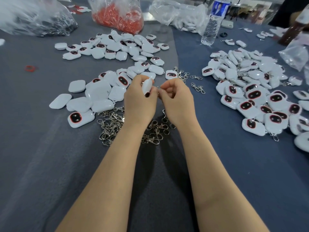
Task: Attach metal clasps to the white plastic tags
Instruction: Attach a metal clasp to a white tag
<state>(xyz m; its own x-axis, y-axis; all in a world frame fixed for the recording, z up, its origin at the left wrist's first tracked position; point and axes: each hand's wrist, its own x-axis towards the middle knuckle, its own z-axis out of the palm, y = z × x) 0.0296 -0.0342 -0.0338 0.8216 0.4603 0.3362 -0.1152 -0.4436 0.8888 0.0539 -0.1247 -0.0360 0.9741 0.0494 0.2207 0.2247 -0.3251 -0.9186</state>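
My left hand (139,99) grips a white plastic tag (147,87) upright above the table. My right hand (177,99) is right beside it, its fingers pinching a small metal clasp (158,90) at the tag's edge; most of the clasp is hidden by the fingers. Loose metal clasps (112,124) lie in a pile under my wrists, with a few more clasps (198,87) to the right. Several loose white tags (93,96) lie left of my hands. A heap of tags with clasps on them (254,94) sits at the right.
A further spread of tags (117,46) lies behind. Plastic bags stand at the back: one with red pieces (117,15), one with dark parts (33,19), one with white parts (177,14). A water bottle (214,20) stands back right. A grey cloth (41,164) covers the table.
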